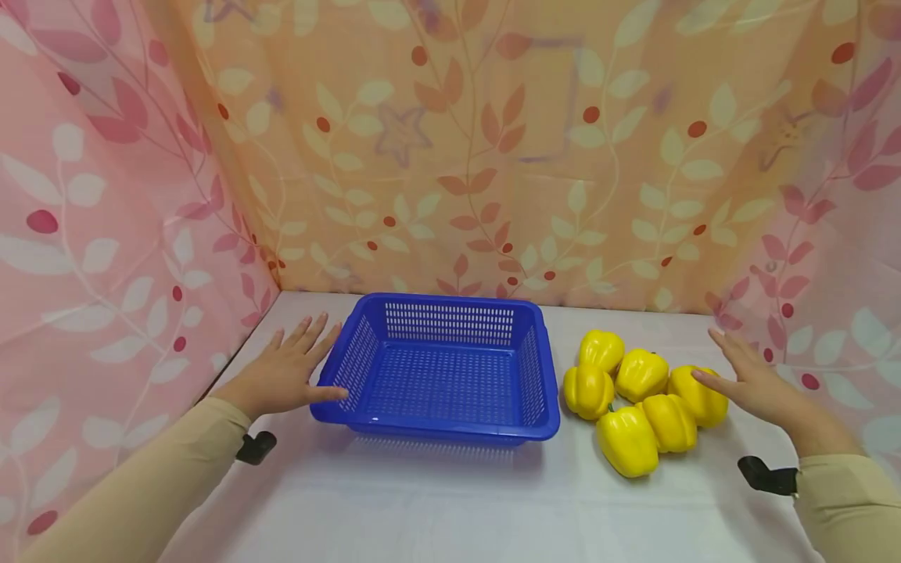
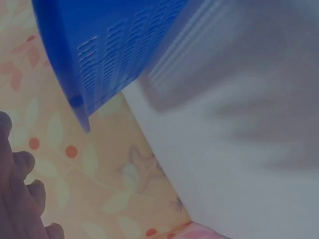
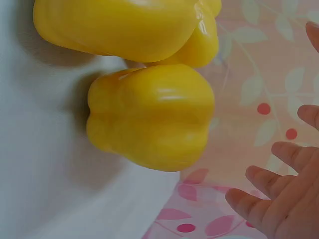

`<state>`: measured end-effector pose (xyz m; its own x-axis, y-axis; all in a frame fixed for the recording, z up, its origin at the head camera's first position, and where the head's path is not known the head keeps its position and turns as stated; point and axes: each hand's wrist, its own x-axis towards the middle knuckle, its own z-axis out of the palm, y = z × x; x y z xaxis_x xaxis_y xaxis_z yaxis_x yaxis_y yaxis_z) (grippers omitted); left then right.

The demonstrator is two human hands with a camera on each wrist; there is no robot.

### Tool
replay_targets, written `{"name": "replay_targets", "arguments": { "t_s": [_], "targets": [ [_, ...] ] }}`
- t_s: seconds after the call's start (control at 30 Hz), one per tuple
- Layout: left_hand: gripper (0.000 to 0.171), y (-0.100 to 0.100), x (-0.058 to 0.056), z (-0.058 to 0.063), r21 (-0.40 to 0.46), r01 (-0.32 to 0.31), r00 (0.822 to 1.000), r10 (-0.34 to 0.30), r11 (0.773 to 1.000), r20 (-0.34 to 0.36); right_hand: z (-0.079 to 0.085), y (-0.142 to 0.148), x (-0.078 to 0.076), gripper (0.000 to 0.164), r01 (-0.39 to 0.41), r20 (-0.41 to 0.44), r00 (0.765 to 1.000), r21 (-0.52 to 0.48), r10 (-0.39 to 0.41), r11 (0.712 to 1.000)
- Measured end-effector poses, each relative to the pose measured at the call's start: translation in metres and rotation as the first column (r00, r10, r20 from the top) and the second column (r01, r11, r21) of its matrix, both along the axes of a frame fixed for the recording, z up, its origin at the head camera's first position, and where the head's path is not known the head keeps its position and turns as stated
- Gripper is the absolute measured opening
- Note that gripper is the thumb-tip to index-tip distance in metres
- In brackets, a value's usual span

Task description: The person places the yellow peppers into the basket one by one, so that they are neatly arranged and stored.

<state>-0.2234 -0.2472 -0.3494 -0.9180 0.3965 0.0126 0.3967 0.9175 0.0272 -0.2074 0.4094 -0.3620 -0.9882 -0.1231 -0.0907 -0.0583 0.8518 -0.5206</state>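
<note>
A blue perforated plastic basket (image 1: 450,430) stands on the white table, with nothing inside it. At its left side is my left hand (image 1: 288,371), fingers spread and thumb by the rim; whether it touches the rim I cannot tell. Several yellow bell peppers (image 1: 629,442) lie in a cluster to the right of the basket. My right hand (image 1: 763,391) hovers at the right of that cluster, fingers extended and holding nothing. In the right wrist view, one bell pepper (image 3: 152,119) sits close by, apart from the fingers (image 3: 261,181).
The white tabletop (image 1: 450,508) runs in front of the basket. An orange leaf-patterned cloth (image 1: 457,156) hangs behind it, and pink patterned cloths (image 1: 91,234) close off the left and right sides. A black wrist mount (image 1: 256,447) sits under each forearm.
</note>
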Motion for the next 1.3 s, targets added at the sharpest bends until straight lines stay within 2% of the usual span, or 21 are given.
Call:
{"name": "replay_targets", "arguments": {
  "t_s": [0.2, 0.6, 0.97, 1.3],
  "targets": [
    [0.108, 0.003, 0.002, -0.001, 0.003, 0.019, 1.000, -0.019, 1.000, 0.004, -0.009, 0.007, -0.004, 0.088, 0.045, 0.028, 0.999, -0.053, -0.044, 0.998],
    [0.107, 0.010, 0.004, -0.012, 0.012, 0.035, 0.999, -0.035, 0.999, -0.005, -0.036, 0.019, -0.004, 0.092, 0.116, 0.095, 0.989, -0.066, -0.110, 0.991],
    [0.109, 0.010, 0.003, -0.015, 0.025, 0.051, 0.999, -0.051, 0.998, 0.015, -0.050, 0.024, -0.007, 0.093, 0.131, 0.124, 0.985, -0.087, -0.120, 0.988],
    [0.112, 0.009, 0.005, -0.021, 0.027, 0.070, 0.997, -0.071, 0.997, 0.025, -0.062, 0.029, -0.008, 0.097, 0.140, 0.154, 0.979, -0.051, -0.130, 0.989]
  ]
}}
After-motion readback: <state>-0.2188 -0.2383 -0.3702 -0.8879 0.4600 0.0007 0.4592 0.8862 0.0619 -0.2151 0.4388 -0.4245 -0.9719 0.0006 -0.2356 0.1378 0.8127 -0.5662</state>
